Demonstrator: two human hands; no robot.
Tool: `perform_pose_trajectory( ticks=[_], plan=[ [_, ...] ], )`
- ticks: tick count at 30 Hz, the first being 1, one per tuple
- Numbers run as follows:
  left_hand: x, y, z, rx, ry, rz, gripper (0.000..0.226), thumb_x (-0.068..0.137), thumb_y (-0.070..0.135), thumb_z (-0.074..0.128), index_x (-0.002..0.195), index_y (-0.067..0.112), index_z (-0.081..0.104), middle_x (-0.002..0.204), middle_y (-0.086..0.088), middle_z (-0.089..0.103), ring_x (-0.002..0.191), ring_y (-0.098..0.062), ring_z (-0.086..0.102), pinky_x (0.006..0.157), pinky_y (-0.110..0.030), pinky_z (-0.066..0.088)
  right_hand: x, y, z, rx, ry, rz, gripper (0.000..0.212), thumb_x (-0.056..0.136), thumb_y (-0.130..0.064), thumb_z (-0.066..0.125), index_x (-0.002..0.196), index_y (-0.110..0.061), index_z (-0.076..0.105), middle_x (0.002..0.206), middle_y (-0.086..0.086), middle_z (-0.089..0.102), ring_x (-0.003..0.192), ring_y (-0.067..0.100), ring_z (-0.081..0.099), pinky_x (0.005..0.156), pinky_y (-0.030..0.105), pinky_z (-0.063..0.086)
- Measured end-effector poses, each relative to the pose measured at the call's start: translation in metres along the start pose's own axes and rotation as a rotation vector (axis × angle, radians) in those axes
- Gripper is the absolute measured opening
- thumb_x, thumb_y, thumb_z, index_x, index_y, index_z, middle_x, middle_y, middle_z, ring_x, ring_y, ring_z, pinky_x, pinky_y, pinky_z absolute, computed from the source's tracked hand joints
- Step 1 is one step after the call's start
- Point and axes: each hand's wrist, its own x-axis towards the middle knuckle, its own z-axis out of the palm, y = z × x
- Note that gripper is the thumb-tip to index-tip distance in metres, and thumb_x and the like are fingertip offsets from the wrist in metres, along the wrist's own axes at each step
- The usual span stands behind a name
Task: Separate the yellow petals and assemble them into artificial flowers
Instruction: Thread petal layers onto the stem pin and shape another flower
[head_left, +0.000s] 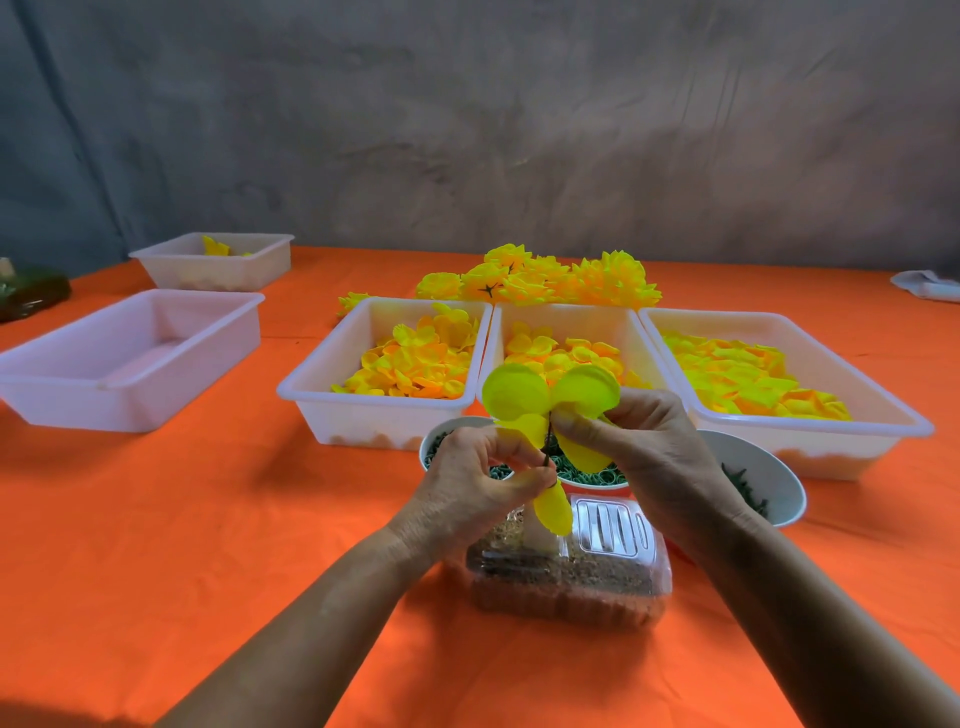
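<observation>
Head view, yellow petals (524, 410) (on a stem) between left hand (478, 480), right hand (634, 441)

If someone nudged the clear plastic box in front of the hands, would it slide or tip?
The clear plastic box looks low and wide, packed with brown granular fill, so it probably slides rather than tips. Its thin ribbed lid seems likely to flex under a push.

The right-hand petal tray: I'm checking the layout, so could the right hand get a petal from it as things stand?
Probably not right now: the right hand is busy pinching the yellow petal piece with the left hand. Once its grip is freed, yes; the right-hand petal tray sits open-topped just beyond it, nothing over it.
</observation>
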Motion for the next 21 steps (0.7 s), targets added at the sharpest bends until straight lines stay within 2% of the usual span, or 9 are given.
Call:
perform_pose_trajectory(
  ticks=[3, 7, 10, 11, 13, 16, 18, 21],
  plan=[
    [0.0, -0.001, 0.0, 0.01, 0.003, 0.007, 0.018, 0.074, 0.023, 0.077, 0.067, 0.038, 0.07, 0.073, 0.015, 0.069, 0.073, -0.003, 0.064, 0.071, -0.023, 0.047, -0.001, -0.002, 0.0, -0.047, -0.001, -0.062, 0.021, 0.071, -0.015, 0.071, 0.081, 0.004, 0.069, 0.081, 0.034, 0.063, 0.07, 0.026, 0.054, 0.06, 0.029, 0.045],
    [0.0, 0.0, 0.0, 0.036, 0.012, 0.015, 0.021, 0.074, 0.023, 0.077, 0.067, 0.041, 0.069, 0.072, 0.02, 0.067, 0.068, 0.003, 0.062, 0.067, -0.014, 0.044, 0.0, -0.005, 0.001, -0.138, -0.024, -0.163, 0.01, 0.071, -0.014, 0.071, 0.079, -0.011, 0.075, 0.07, 0.007, 0.07, 0.065, 0.015, 0.058, 0.059, 0.026, 0.048],
    [0.0, -0.001, 0.001, 0.063, 0.025, 0.025, 0.027, 0.074, 0.02, 0.077, 0.064, 0.044, 0.068, 0.072, 0.023, 0.066, 0.069, 0.005, 0.061, 0.068, -0.013, 0.044, 0.001, -0.008, 0.0, -0.347, -0.041, -0.294, 0.007, 0.074, -0.018, 0.071, 0.078, -0.015, 0.076, 0.073, 0.009, 0.071, 0.064, 0.014, 0.058, 0.06, 0.033, 0.049],
    [0.0, 0.0, 0.0, 0.067, 0.026, 0.028, 0.028, 0.074, 0.019, 0.077, 0.064, 0.044, 0.068, 0.072, 0.024, 0.065, 0.068, 0.005, 0.06, 0.067, -0.012, 0.044, 0.002, -0.01, -0.001, -0.42, -0.039, -0.329, 0.005, 0.075, -0.02, 0.071, 0.078, -0.02, 0.075, 0.071, 0.004, 0.071, 0.064, 0.012, 0.058, 0.06, 0.034, 0.049],
    [0.0, 0.001, 0.001, 0.072, 0.024, 0.032, 0.029, 0.075, 0.018, 0.077, 0.063, 0.043, 0.067, 0.071, 0.024, 0.065, 0.067, 0.007, 0.059, 0.066, -0.01, 0.043, 0.002, -0.013, -0.002, -0.53, -0.025, -0.373, 0.008, 0.076, -0.019, 0.072, 0.082, -0.024, 0.072, 0.071, -0.009, 0.069, 0.063, 0.008, 0.057, 0.059, 0.035, 0.048],
    [-0.001, 0.004, 0.0, 0.074, 0.028, 0.036, 0.029, 0.074, 0.017, 0.076, 0.06, 0.04, 0.066, 0.071, 0.024, 0.065, 0.066, 0.008, 0.058, 0.066, -0.008, 0.042, 0.002, -0.015, 0.0, -0.643, 0.031, -0.431, 0.022, 0.075, -0.007, 0.076, 0.084, -0.026, 0.071, 0.072, -0.016, 0.067, 0.062, 0.003, 0.056, 0.059, 0.033, 0.048],
    [-0.001, 0.005, 0.0, 0.08, 0.03, 0.035, 0.029, 0.074, 0.016, 0.076, 0.059, 0.039, 0.066, 0.071, 0.025, 0.065, 0.067, 0.008, 0.058, 0.067, -0.008, 0.043, 0.002, -0.015, 0.0, -0.689, 0.052, -0.461, 0.02, 0.075, -0.006, 0.075, 0.085, -0.023, 0.072, 0.072, -0.015, 0.067, 0.063, 0.0, 0.056, 0.06, 0.028, 0.048],
    [-0.001, 0.004, 0.001, 0.081, 0.023, 0.022, 0.028, 0.075, 0.014, 0.076, 0.061, 0.037, 0.067, 0.071, 0.023, 0.066, 0.07, 0.006, 0.06, 0.07, -0.01, 0.044, 0.002, -0.018, 0.0, -0.793, 0.045, -0.52, 0.012, 0.074, -0.012, 0.069, 0.084, -0.013, 0.075, 0.073, -0.013, 0.064, 0.066, -0.008, 0.055, 0.063, 0.011, 0.043]
  ],
)
